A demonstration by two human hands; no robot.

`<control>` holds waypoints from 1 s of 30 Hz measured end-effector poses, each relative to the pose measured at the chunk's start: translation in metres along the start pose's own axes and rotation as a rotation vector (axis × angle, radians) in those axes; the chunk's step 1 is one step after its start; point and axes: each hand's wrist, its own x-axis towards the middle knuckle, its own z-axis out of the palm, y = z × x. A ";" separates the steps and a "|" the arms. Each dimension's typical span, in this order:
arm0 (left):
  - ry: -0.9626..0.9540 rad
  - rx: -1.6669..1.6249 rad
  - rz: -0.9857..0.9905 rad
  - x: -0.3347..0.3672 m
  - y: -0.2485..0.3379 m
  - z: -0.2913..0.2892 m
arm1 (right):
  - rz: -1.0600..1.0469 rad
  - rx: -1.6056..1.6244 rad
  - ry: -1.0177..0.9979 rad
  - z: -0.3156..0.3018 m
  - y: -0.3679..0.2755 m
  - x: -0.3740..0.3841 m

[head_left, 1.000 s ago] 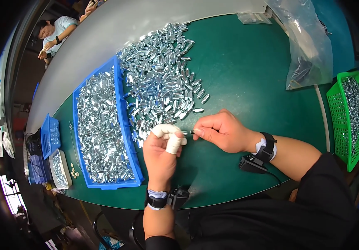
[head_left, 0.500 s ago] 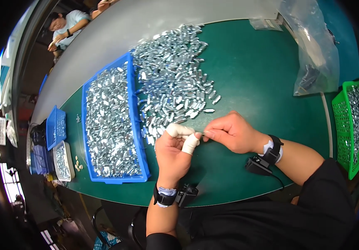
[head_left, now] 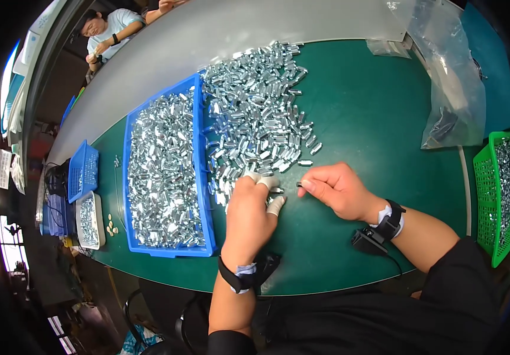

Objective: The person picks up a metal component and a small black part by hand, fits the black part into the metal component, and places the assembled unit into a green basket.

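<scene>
My left hand (head_left: 250,210), with white covers on its fingertips, is palm-down at the near edge of a heap of small shiny metal fittings (head_left: 261,118). Its thumb and forefinger are apart. A metal fitting (head_left: 276,190) shows by the fingertips; no firm grip on it is visible. To the right, my right hand (head_left: 339,192) pinches a small dark piece (head_left: 300,184) between thumb and forefinger, just above the green tabletop (head_left: 361,130). That piece is too small to name. Both wrists wear black straps with small devices.
Left of the heap stands a blue tray (head_left: 203,177) full of similar fittings. A smaller blue basket (head_left: 76,171) and a white tray (head_left: 99,228) lie farther left. At right are a green basket (head_left: 486,207) and a clear plastic bag (head_left: 453,89). Another person (head_left: 116,29) sits across the table.
My hands have moved apart from their meeting point. The left has turned palm-down toward the heap and its fingers have spread; the right keeps its pinch. The view has shifted slightly.
</scene>
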 end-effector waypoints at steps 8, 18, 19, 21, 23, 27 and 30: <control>0.080 -0.335 -0.172 -0.005 0.010 0.002 | 0.059 -0.090 0.033 -0.001 -0.005 -0.008; -0.020 -0.524 0.009 0.000 0.022 -0.008 | -0.055 -0.243 -0.004 0.001 -0.005 -0.005; -0.015 -0.523 0.010 0.001 0.021 -0.009 | -0.055 -0.252 -0.003 0.001 -0.005 -0.005; 0.002 -0.517 0.021 0.000 0.023 -0.009 | -0.053 -0.248 -0.003 0.000 -0.003 -0.005; 0.014 -0.513 0.027 0.000 0.023 -0.009 | -0.043 -0.233 0.001 0.000 -0.002 -0.005; 0.018 -0.506 0.037 0.000 0.022 -0.010 | -0.054 -0.215 0.009 0.001 -0.001 -0.005; 0.042 -0.485 -0.011 -0.001 0.021 -0.008 | -0.034 -0.249 -0.016 -0.001 -0.005 -0.005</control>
